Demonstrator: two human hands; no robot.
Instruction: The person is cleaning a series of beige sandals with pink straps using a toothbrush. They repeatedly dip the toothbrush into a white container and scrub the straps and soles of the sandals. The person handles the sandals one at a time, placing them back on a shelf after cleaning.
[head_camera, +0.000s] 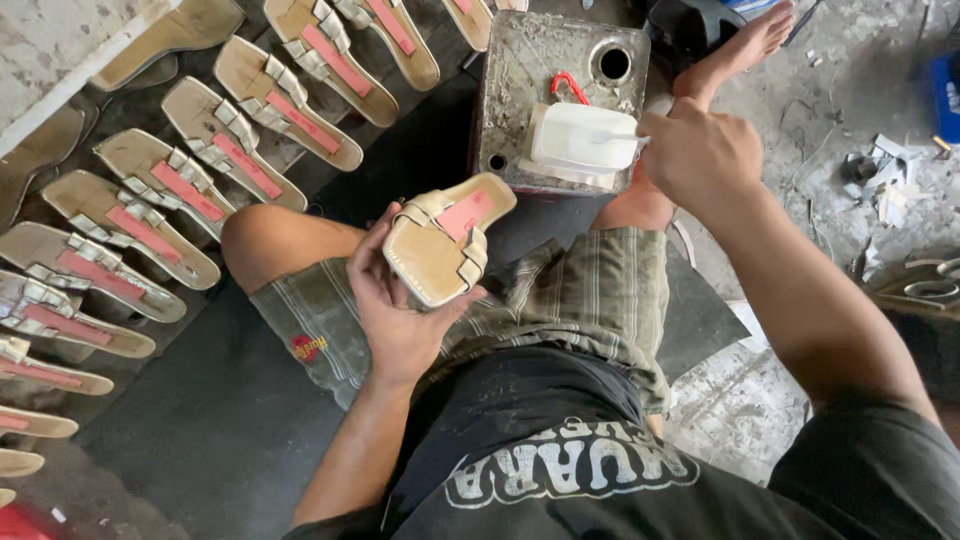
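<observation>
My left hand (400, 300) grips a beige sandal (445, 235) by its heel, above my lap. My right hand (695, 150) is clenched around a thin handle reaching into a white tub (580, 140), which sits on a grimy metal can (520, 100). More sandals (190, 190) lie in rows along the floor's left edge.

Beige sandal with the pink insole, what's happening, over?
Left hand grips beige strappy sandal over lap. Right hand at white plastic tub on grimy metal can. Nothing between them.
</observation>
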